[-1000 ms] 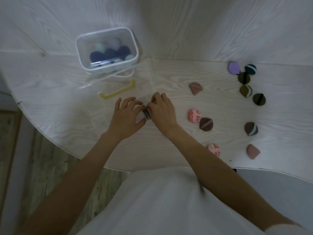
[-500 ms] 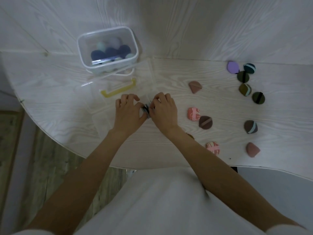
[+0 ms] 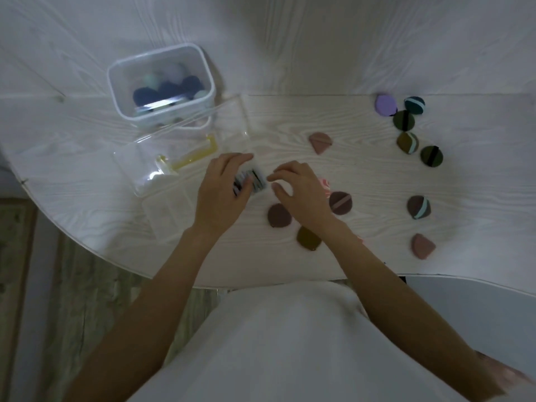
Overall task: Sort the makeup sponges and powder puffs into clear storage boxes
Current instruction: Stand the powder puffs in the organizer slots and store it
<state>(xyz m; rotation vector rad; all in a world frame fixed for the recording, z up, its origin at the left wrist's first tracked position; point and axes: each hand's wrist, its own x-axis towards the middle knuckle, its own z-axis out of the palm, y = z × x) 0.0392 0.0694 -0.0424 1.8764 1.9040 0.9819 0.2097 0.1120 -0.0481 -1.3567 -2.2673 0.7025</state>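
My left hand (image 3: pixel 223 192) grips a small stack of powder puffs (image 3: pixel 251 182) stood on edge, between thumb and fingers, over a clear storage box (image 3: pixel 162 211) whose walls are hard to make out. Just right of the stack, my right hand (image 3: pixel 301 195) hovers with loosely curled fingers and holds nothing. Loose puffs lie near it: a brown one (image 3: pixel 279 216), an olive one (image 3: pixel 308 238), a brown one with a pink strap (image 3: pixel 340 202) and a pink striped one (image 3: pixel 325 184), partly hidden by my right hand. A second clear box (image 3: pixel 124 79) at the back left holds dark and pale sponges.
A clear lid with a yellow handle (image 3: pixel 185 159) lies between the two boxes. More puffs are scattered to the right: pink (image 3: pixel 320 142), purple (image 3: pixel 385 105), teal (image 3: pixel 414 105), green (image 3: pixel 431 156), brown with a blue strap (image 3: pixel 418 207), pink (image 3: pixel 423 245). The table's curved front edge (image 3: pixel 174 281) is close to my body.
My right hand has let go of the stack and drawn slightly to the right. My left hand still holds the puffs. A brown and an olive puff now show by my right wrist.
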